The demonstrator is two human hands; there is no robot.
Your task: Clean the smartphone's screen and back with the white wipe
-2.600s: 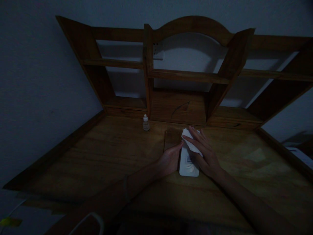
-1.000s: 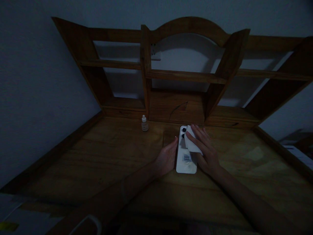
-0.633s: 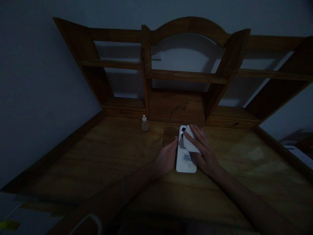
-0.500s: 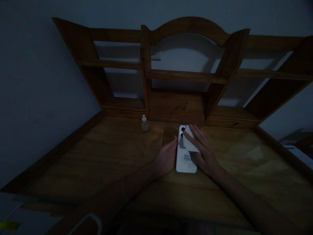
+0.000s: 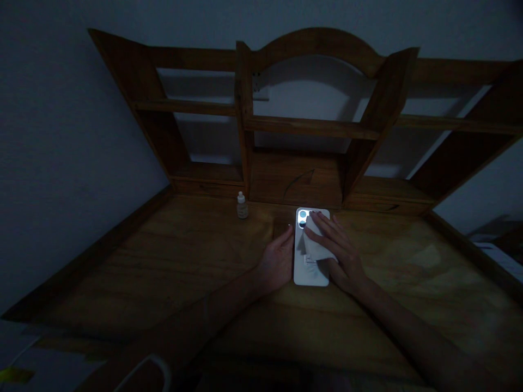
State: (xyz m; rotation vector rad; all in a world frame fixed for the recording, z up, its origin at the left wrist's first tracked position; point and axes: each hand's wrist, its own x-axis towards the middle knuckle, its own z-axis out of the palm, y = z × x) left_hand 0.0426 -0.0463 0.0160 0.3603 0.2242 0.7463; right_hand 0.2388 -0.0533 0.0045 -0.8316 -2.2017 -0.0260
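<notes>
A white smartphone (image 5: pixel 300 275) is in front of me with its back up, and its camera lenses at the upper left catch bright light. My left hand (image 5: pixel 277 260) holds the phone's left edge, thumb toward the top; some of its fingers are hidden. Under the fingers of my right hand (image 5: pixel 343 253) is a white cloth or tissue (image 5: pixel 318 246), pressed on the phone's back just below and right of the lenses. It partly covers a small printed label (image 5: pixel 310 260) there.
A small dropper bottle (image 5: pixel 242 208) with a white top stands left of the phone on the wooden desk (image 5: pixel 196 245). Behind rises a wooden shelf unit (image 5: pixel 310 126) with a wall socket (image 5: pixel 260 87) visible through it. The light is dim.
The phone's back has tipped more toward me, and its lenses now shine. My right hand has slid the white cloth slightly down and left, over part of the label.
</notes>
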